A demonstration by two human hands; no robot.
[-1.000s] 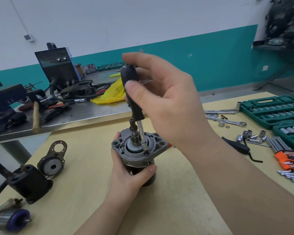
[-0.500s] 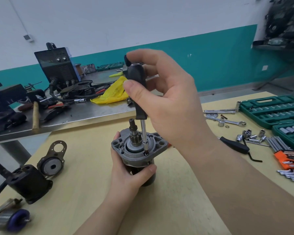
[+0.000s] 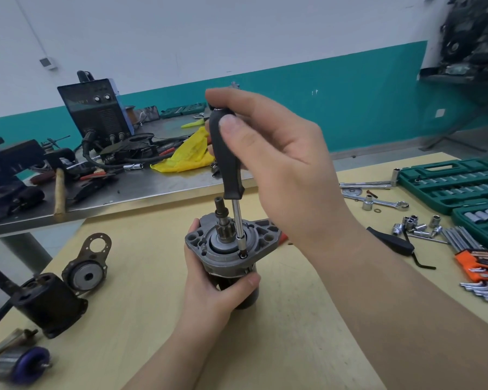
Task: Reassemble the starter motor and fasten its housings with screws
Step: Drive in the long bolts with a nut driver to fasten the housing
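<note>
Here the table (image 3: 307, 319) carries the work at its centre: the motor (image 3: 228, 249) stands upright, flange up, so the screw holes face the tool. The left hand (image 3: 209, 280), fingers wrapped round the body from 7 o'clock, likely steadies it against twist. The right hand (image 3: 268, 153) pinches the driver (image 3: 226, 153), fingers curled about its handle; the tip sits in a screw (image 3: 242, 256) at the flange's 5 o'clock.

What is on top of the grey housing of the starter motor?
On the grey housing a pinion shaft stands up from the middle. The screwdriver, gripped by the right hand, has its tip in a hole at the rim. The screw itself is covered.
</note>
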